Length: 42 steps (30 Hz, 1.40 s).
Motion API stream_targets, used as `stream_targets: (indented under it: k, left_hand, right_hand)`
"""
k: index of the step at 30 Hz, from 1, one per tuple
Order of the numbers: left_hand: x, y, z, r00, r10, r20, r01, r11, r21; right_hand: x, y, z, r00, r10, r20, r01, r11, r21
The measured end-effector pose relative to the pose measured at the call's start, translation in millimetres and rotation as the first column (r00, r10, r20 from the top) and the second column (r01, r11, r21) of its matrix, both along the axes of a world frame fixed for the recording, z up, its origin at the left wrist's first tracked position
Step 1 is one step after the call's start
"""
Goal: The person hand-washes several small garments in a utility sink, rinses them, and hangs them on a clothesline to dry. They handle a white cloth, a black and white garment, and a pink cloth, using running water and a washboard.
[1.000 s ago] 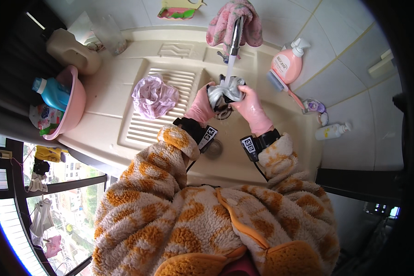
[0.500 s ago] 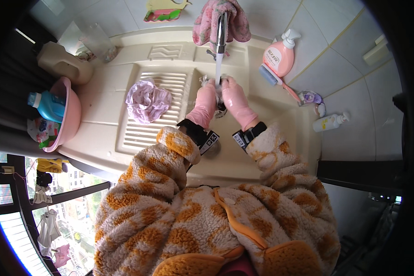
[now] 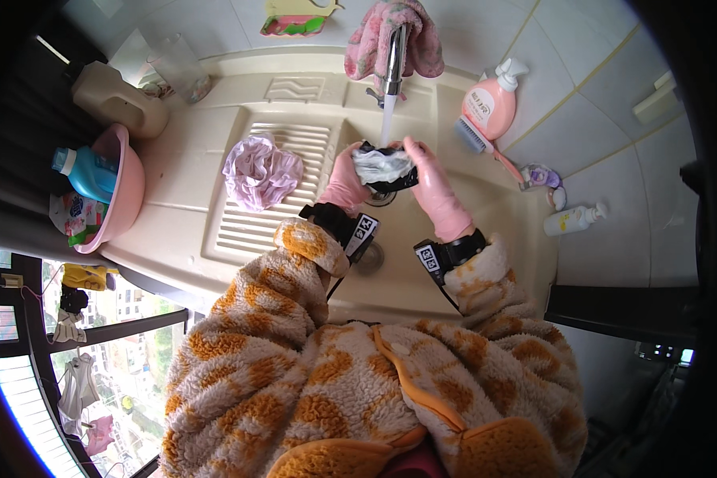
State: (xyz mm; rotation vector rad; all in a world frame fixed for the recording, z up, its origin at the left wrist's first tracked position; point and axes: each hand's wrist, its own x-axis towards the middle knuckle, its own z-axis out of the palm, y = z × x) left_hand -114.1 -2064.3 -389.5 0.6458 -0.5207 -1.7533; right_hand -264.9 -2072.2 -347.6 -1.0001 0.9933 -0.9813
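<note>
Both my hands wear pink gloves and are over the sink basin [image 3: 494,215]. Between them a wet black-and-white cloth item [image 3: 384,166] is stretched sideways, its pale side facing up. My left hand [image 3: 346,177] grips its left end, and my right hand [image 3: 429,177] grips the right end with the thumb side up. Some fingertips are hidden behind the fabric. Water runs from the metal faucet [image 3: 393,68] down onto the far edge of the cloth. Just below the cloth, part of the drain [image 3: 382,199] shows.
A crumpled lilac garment [image 3: 263,171] lies on the ribbed washboard [image 3: 255,235] at left. Farther left stand a pink basin [image 3: 131,195] with bottles and a beige jug [image 3: 123,107]. To the right are a pink pump bottle [image 3: 490,107], a brush [image 3: 478,137] and a white pump bottle [image 3: 573,220].
My hands have moved apart and slightly toward me, spreading the cloth that was bunched under the stream. My right hand has swung to the right. The view has shifted slightly.
</note>
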Motion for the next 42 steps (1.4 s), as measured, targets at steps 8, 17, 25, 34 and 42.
stream_targets:
  k: [8,17,25,34,42]
  left_hand:
    - [-8,-20,29,0.908,-0.009,-0.419,0.084,0.984,0.160]
    - [-14,-21,33,0.963,0.187,0.196,-0.234,0.939,0.251]
    - [21,-42,-10,0.240,0.034,0.970,0.011,0.999,-0.038]
    - [43,-136,9,0.261,0.002,0.965,0.097,0.995,-0.028]
    - [13,-127,25,0.653,0.033,0.757,-0.048,0.999,-0.003]
  right_hand:
    - [36,39,-16,0.846,-0.314,-0.431,0.003,0.812,-0.584]
    - [30,15,6,0.889,-0.006,-0.458,-0.125,0.959,-0.256]
    - [12,-14,-12,0.892,0.189,-0.411,-0.236,0.969,-0.067]
    - [16,-35,-13,0.883,0.211,-0.419,-0.327,0.918,-0.225]
    - [-18,-40,-16,0.856,0.255,-0.450,-0.367,0.912,-0.181]
